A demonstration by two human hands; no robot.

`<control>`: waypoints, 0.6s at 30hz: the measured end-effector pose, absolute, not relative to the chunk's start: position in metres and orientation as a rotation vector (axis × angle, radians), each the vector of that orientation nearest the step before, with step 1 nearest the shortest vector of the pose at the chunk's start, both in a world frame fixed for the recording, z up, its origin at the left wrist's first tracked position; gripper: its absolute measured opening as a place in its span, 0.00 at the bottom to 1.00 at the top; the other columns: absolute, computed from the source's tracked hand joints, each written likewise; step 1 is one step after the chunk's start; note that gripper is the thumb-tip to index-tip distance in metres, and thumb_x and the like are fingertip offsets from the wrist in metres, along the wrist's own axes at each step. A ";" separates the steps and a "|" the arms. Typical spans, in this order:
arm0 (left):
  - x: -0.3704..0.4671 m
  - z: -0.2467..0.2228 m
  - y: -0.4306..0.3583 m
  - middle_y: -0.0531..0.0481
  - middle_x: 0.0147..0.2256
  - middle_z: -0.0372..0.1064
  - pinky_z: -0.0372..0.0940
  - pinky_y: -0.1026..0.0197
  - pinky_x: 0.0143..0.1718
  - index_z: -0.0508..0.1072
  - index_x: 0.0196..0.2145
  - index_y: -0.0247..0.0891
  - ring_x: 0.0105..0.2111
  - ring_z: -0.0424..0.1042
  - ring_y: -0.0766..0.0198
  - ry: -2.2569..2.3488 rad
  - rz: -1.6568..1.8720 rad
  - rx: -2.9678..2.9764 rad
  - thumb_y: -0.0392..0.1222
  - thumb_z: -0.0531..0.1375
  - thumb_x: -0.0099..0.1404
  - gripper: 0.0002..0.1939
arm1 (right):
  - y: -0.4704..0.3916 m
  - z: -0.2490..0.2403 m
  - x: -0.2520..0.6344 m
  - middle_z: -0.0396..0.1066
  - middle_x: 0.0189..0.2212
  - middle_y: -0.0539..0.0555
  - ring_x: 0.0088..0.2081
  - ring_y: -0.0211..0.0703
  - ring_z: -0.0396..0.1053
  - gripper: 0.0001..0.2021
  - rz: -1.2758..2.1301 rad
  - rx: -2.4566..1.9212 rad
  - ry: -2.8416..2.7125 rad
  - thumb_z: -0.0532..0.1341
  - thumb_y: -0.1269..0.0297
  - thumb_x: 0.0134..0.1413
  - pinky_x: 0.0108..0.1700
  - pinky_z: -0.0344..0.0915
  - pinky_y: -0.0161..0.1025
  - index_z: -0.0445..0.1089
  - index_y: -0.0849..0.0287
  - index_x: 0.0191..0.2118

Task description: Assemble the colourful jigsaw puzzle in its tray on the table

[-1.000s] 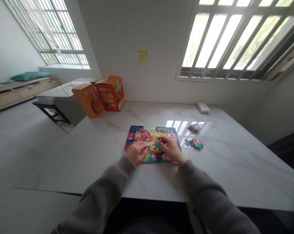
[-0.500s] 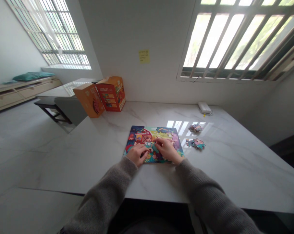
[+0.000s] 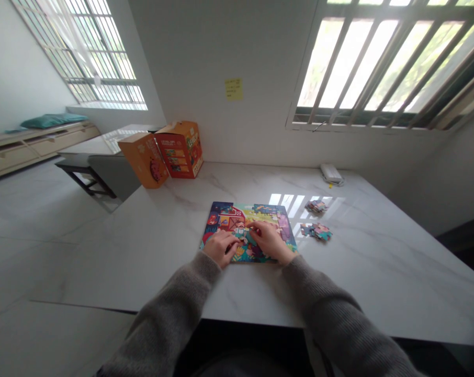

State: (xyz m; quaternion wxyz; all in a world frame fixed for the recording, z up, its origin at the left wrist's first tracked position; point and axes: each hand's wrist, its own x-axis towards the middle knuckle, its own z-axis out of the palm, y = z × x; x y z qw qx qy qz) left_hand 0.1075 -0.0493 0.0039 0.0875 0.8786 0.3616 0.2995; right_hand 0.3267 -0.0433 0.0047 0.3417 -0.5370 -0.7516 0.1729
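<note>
A colourful farm-scene jigsaw puzzle (image 3: 225,210), mostly put together, lies flat on the white marble-patterned table. My left hand (image 3: 222,247) rests over its lower left, fingers curled and thumb near the fingertips; what they hold, if anything, is hidden. Over the middle and right of the picture is my right hand (image 3: 267,241), its fingers bent and pinched on a puzzle piece (image 3: 252,238) at the centre. Both sets of fingertips are close together there. Part of the puzzle lies hidden beneath the hands.
Right of the puzzle are a heap of loose pieces (image 3: 317,231) and a small stack of pieces (image 3: 316,206). An orange box (image 3: 145,162) and a red-orange puzzle box (image 3: 180,152) stand at the back left. A white device (image 3: 330,173) with a cable sits at the back right.
Both hands stay at nearly the same spot on the puzzle, with only slight finger movement. The view has shifted very little.
</note>
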 end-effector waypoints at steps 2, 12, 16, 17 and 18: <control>0.107 0.003 -0.049 0.46 0.34 0.76 0.67 0.53 0.44 0.77 0.37 0.39 0.37 0.73 0.57 1.066 0.888 2.614 0.36 0.55 0.67 0.09 | -0.043 0.006 0.327 0.75 0.34 0.54 0.36 0.43 0.68 0.12 0.456 -1.378 -1.947 0.58 0.71 0.56 0.44 0.63 0.41 0.77 0.56 0.43; 0.106 0.000 -0.047 0.45 0.36 0.78 0.68 0.52 0.45 0.77 0.37 0.37 0.38 0.74 0.56 1.044 0.895 2.591 0.37 0.55 0.67 0.10 | -0.041 0.004 0.332 0.73 0.29 0.51 0.28 0.37 0.64 0.14 0.740 -1.331 -1.783 0.55 0.66 0.58 0.30 0.60 0.33 0.76 0.59 0.44; 0.106 0.000 -0.047 0.45 0.36 0.78 0.68 0.52 0.45 0.77 0.37 0.38 0.38 0.74 0.56 1.056 0.908 2.584 0.37 0.56 0.67 0.10 | -0.041 0.005 0.335 0.72 0.28 0.51 0.27 0.37 0.64 0.15 0.812 -1.319 -1.689 0.56 0.62 0.57 0.28 0.61 0.33 0.76 0.59 0.45; 0.106 -0.001 -0.047 0.45 0.36 0.78 0.68 0.52 0.44 0.77 0.38 0.38 0.38 0.74 0.57 1.058 0.912 2.582 0.37 0.56 0.67 0.10 | -0.041 0.006 0.336 0.71 0.28 0.50 0.27 0.37 0.64 0.15 0.826 -1.316 -1.670 0.57 0.62 0.57 0.28 0.60 0.32 0.76 0.60 0.45; 0.106 -0.001 -0.047 0.45 0.37 0.78 0.68 0.52 0.44 0.77 0.38 0.38 0.38 0.74 0.57 1.058 0.917 2.580 0.37 0.56 0.67 0.10 | -0.042 0.007 0.337 0.71 0.27 0.50 0.27 0.36 0.64 0.15 0.840 -1.314 -1.653 0.57 0.61 0.56 0.27 0.60 0.32 0.75 0.60 0.44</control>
